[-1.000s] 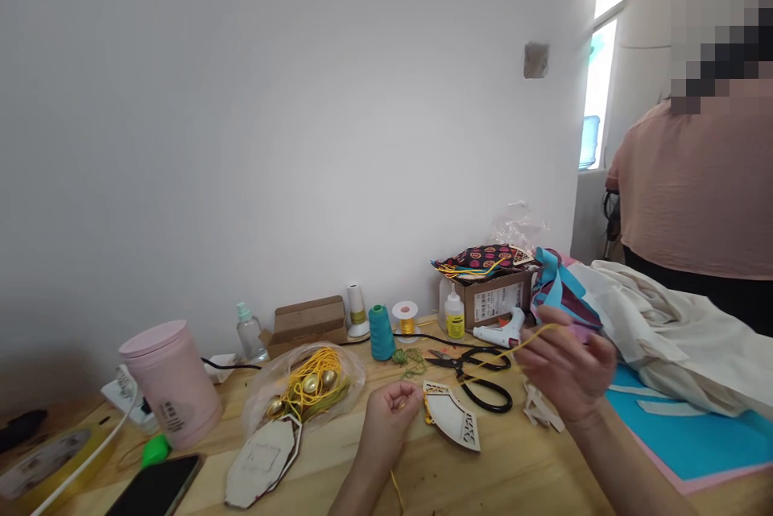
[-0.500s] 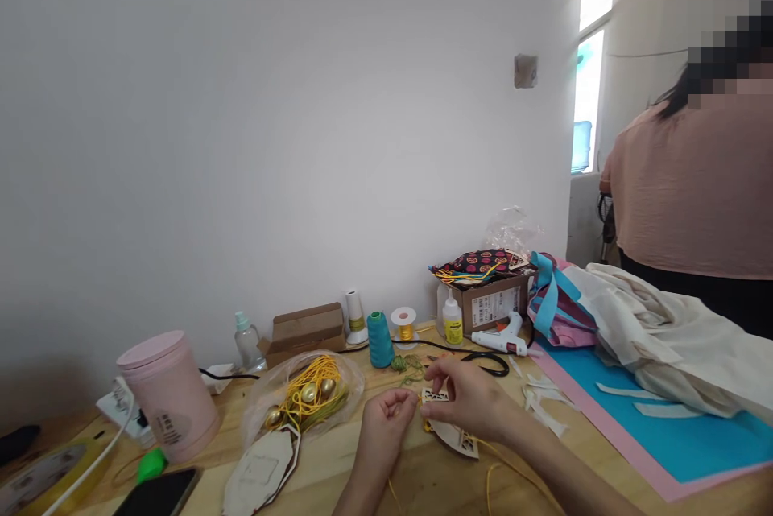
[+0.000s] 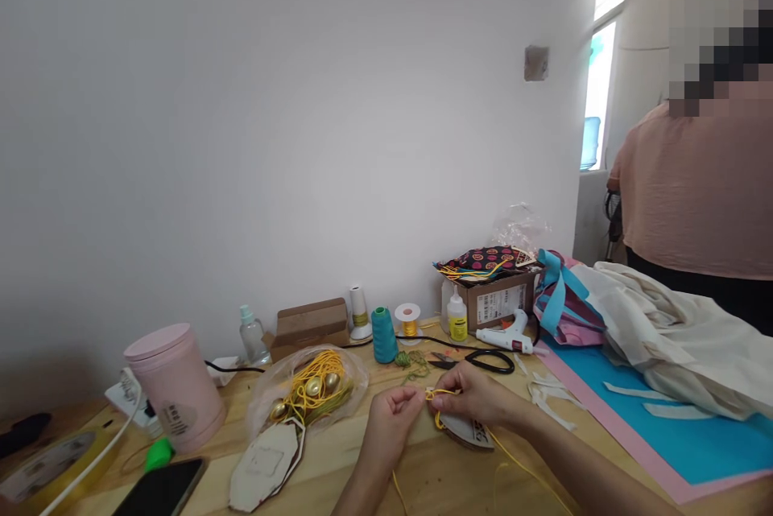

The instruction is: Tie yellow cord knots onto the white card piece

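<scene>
Yellow cord [image 3: 430,394] loops between two bare hands over the wooden bench [image 3: 338,435]. Left hand [image 3: 386,423] has its fingers pressed together at the cord's near loop; right hand [image 3: 477,395] pinches the cord between thumb and fingers. Just below the right hand, toward the bench's near edge, is a fan-shaped lattice piece [image 3: 464,430], partly covered; whether it rests on the wood I cannot tell. Black-handled scissors [image 3: 495,360] lie behind that hand. Near the back edge stand a teal thread cone [image 3: 384,336] and a yellow-labelled glue bottle [image 3: 457,321], with a white glue gun [image 3: 507,335] beside the bottle.
</scene>
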`<act>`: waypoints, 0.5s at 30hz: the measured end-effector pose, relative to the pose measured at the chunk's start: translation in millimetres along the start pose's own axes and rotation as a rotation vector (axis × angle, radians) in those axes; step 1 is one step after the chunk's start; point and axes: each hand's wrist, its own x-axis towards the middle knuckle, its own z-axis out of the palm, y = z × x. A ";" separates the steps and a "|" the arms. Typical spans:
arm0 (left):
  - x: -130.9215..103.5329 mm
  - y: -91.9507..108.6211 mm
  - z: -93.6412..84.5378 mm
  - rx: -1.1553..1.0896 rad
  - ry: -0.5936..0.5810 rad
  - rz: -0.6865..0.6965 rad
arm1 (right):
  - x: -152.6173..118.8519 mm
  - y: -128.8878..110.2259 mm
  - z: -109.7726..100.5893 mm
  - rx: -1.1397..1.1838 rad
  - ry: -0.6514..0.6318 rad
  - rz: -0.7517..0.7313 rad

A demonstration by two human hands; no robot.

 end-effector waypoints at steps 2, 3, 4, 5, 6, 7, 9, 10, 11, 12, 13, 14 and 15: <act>1.5 -3.1 -0.1 0.038 -0.018 0.004 | -4.6 -0.9 -1.0 0.039 -0.028 -0.015; 2.1 -4.6 -0.1 0.053 -0.024 0.003 | -6.4 -0.9 -0.7 0.040 -0.026 -0.029; 2.6 -6.0 -0.2 0.063 -0.028 -0.001 | -7.7 -0.3 -0.2 0.030 -0.016 -0.041; 2.9 -7.3 -0.3 0.066 -0.032 -0.008 | -8.5 0.9 0.6 0.013 -0.001 -0.048; 3.1 -8.3 -0.3 0.063 -0.037 -0.016 | -8.8 2.5 1.6 -0.009 0.017 -0.051; 3.0 -9.0 -0.4 0.059 -0.042 -0.023 | -8.6 4.5 2.6 -0.029 0.034 -0.053; 2.5 -9.7 -0.3 0.059 -0.048 -0.032 | -7.5 8.5 4.9 -0.060 0.054 -0.053; 2.0 -9.7 -0.2 0.068 -0.048 -0.036 | -6.9 10.0 6.0 -0.072 0.063 -0.055; 1.5 -9.6 -0.1 0.082 -0.047 -0.041 | -6.5 10.8 7.0 -0.082 0.072 -0.058; 1.0 -9.4 0.1 0.097 -0.044 -0.047 | -6.2 10.9 7.9 -0.090 0.078 -0.060; 0.4 -9.1 0.3 0.110 -0.042 -0.054 | -6.2 10.3 8.5 -0.099 0.081 -0.064; -0.1 -8.7 0.6 0.120 -0.040 -0.058 | -6.4 9.1 8.8 -0.106 0.081 -0.072; -0.7 -8.1 0.8 0.127 -0.038 -0.060 | -6.9 7.5 8.7 -0.111 0.072 -0.078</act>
